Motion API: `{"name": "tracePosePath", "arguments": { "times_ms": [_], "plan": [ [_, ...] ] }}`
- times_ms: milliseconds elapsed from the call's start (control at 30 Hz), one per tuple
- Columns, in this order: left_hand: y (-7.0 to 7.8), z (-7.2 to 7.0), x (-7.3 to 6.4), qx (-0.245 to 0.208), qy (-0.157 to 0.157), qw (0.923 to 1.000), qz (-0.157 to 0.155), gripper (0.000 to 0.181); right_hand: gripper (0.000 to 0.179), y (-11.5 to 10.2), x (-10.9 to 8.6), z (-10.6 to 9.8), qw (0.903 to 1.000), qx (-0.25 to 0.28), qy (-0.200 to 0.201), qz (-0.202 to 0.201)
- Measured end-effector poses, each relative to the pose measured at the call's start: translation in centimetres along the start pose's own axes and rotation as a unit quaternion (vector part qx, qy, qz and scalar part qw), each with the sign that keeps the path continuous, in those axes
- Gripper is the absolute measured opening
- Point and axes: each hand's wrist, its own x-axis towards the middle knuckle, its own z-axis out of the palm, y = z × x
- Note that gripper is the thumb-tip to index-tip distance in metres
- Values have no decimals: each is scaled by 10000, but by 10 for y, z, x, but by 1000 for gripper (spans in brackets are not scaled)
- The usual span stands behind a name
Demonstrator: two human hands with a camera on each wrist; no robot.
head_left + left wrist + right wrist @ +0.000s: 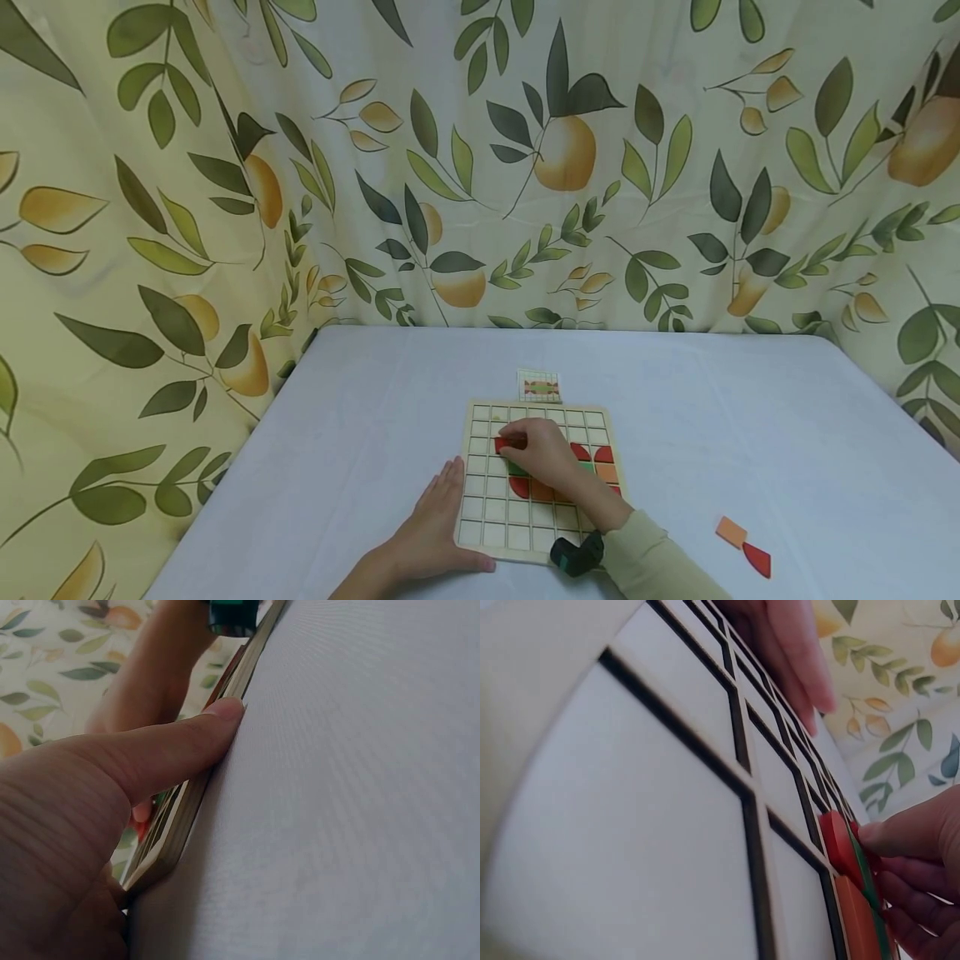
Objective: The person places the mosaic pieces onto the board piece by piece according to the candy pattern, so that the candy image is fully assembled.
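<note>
A wooden grid board lies on the table with red, orange and green tiles in several of its cells. My right hand reaches over the board from the right and pinches a red tile at its upper left part, the fingers covering most of the tile. In the right wrist view, a red quarter-circle tile and an orange tile sit near those fingertips. My left hand lies at the board's lower left corner, fingers straight along the left side. Its thumb rests against the front edge.
A small pattern card lies just behind the board. To the right, an orange square tile and a red quarter-circle tile lie on the white tablecloth. A leaf-and-fruit curtain hangs behind the table.
</note>
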Motion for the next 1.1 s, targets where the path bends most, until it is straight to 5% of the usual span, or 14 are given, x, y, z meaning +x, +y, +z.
{"name": "tracePosePath", "arguments": {
  "times_ms": [1100],
  "plan": [
    [1, 0, 0, -37, -43, 10000, -18, 127, 14, -9, -4, 0, 9993, -297, 160, -168]
  ]
}}
